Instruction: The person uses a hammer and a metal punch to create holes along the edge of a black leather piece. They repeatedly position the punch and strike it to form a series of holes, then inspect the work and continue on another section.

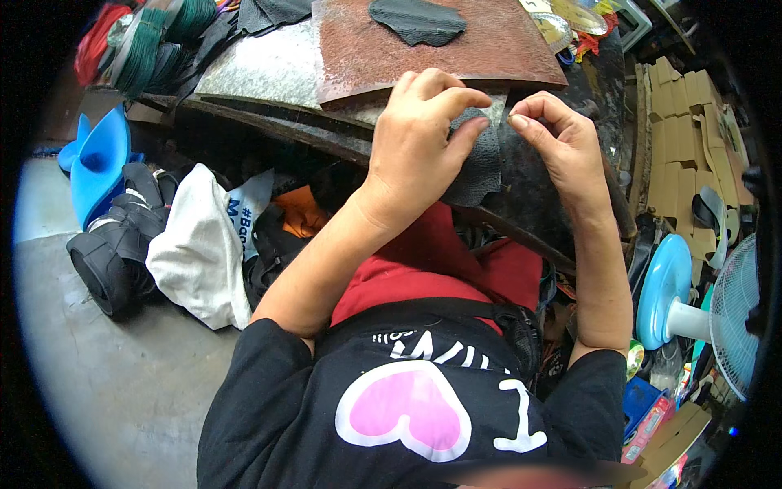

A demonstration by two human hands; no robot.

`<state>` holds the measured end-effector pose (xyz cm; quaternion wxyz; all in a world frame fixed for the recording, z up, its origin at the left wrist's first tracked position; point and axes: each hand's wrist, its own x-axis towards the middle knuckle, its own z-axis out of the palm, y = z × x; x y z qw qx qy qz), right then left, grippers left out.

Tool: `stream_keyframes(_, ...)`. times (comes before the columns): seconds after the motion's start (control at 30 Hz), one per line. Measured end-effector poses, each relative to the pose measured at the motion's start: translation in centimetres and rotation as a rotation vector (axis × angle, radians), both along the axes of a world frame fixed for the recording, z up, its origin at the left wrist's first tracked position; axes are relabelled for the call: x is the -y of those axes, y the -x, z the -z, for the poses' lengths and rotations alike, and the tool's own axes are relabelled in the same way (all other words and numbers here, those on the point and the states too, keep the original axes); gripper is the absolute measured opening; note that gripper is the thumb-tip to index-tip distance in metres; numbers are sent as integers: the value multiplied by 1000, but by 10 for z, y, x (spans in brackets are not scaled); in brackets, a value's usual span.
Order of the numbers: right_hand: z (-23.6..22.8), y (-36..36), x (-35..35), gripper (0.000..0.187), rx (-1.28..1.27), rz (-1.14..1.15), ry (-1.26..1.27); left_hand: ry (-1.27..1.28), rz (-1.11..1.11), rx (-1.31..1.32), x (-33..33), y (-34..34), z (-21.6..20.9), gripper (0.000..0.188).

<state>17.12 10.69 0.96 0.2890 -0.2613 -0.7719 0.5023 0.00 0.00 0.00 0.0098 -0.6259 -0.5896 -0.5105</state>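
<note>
My left hand (pixel 419 134) is raised over the near edge of the workbench, its fingers curled and a small gap between thumb and index fingertip. Right behind that thumb is a black textured leather-like piece (pixel 479 167), which reaches down past the bench edge; whether the hand touches it is hard to see. To the right, my right hand (pixel 562 134) is closed in a pinch, thumb against index finger. Whatever sits in that pinch is too small to name. Another black piece of the same look (pixel 417 20) lies flat on a reddish-brown board (pixel 505 57).
Beneath the board is a pale slab (pixel 261 69) on the dark workbench (pixel 538 191). Spools of green cord (pixel 151 57) stand at far left. Blue plastic (pixel 102 167), a white cloth (pixel 199 244) and black bundles fill the left. A fan (pixel 737 318) and stacked cardboard (pixel 680 138) are at right.
</note>
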Motion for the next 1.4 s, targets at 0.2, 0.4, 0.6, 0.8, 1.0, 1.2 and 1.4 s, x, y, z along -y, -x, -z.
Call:
stream_keyframes(0.2, -1, 6, 6, 16, -20, -40, 42, -116, 51, -2, -8, -2, 3, 16)
stream_keyframes(0.4, 0, 7, 5, 15, 48, -10, -166, -50, 68, 112, -9, -4, 7, 12)
stream_keyframes(0.6, 0, 7, 7, 11, 394, 194, -784, 275, 350, 1019, 1, 3, 3, 19)
stream_keyframes(0.8, -12, 9, 9, 21, 278, 210, -744, 311, 499, 1356, 3, 9, -2, 17)
stream_keyframes(1.0, -39, 20, 27, 19, -15, 152, -607, 364, 536, 1481, 4, 9, -3, 16)
stream_keyframes(1.2, -41, 35, 30, 13, 20, 181, -934, 338, 530, 1491, 4, 5, -4, 16)
stream_keyframes(1.4, -42, 38, 28, 13, 54, 158, -1104, 313, 426, 1379, 5, 2, -3, 16)
